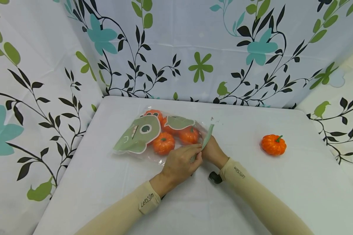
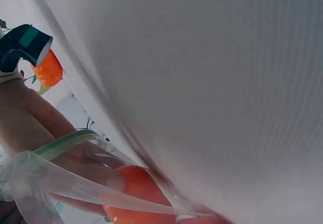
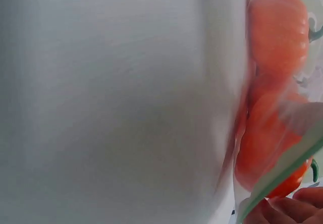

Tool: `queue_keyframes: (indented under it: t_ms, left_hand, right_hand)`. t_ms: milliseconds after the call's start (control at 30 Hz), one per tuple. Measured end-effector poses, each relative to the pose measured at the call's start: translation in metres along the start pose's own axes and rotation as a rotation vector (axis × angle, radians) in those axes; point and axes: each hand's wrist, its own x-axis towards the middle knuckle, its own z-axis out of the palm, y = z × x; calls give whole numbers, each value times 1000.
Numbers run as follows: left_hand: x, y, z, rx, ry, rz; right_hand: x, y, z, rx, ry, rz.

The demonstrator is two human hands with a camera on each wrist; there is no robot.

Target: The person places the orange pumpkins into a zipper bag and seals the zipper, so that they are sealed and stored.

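Note:
A clear zip bag (image 1: pixel 138 134) with green monster prints lies on the table, several orange toy pumpkins inside it. My left hand (image 1: pixel 180 163) pinches the near side of the bag's mouth by its green zip strip. Through that mouth reaches my right hand (image 1: pixel 215 152), its fingertips hidden in the head view. In the left wrist view the straight fingers (image 2: pixel 103 176) of that hand touch a toy pumpkin (image 2: pixel 139 196) behind the clear film. The right wrist view shows fingertips at the end of this pumpkin (image 3: pixel 267 153), beyond the green zip strip (image 3: pixel 282 168).
Another orange toy pumpkin (image 1: pixel 273 145) sits alone at the right of the white table (image 1: pixel 306 182). A patterned curtain (image 1: pixel 164 49) hangs behind the table and along both sides. Each wrist has a sleeve; a black wrist camera (image 1: pixel 215 177) hangs by the right one.

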Motion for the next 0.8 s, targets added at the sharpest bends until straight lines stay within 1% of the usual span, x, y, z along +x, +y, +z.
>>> queue_keyframes:
  t_ms: [100,167,233,300,400,500,567,633,800]
  left_hand:
    - [0,0,0,3,-12,-7]
    - [0,-1,0,9,-16,-4]
    - [0,-2,0,19,-15,-2]
    - [0,-2,0,26,-15,-4]
    - [2,-2,1,33,-19,-14]
    - [2,-2,1,29,-25,-28]
    - [3,-2,1,33,-23,-27]
    - [4,-2,0,32,-21,-26]
    - [4,-2,0,29,-7,-25]
  right_hand:
    - [-2,0,-3,-30,-32,52]
    - [-8,2,-7,-39,-35,92]
    - [-15,4,-14,-30,-25,113]
    - [-24,7,-20,-10,1,119]
    - [-36,10,-28,-17,23,84]
    - [-43,11,-32,-20,-2,34]
    - [-43,10,-31,-10,-32,-1]
    - [-42,8,-29,-2,-55,-18]
    - [-38,4,-24,18,-74,-22]
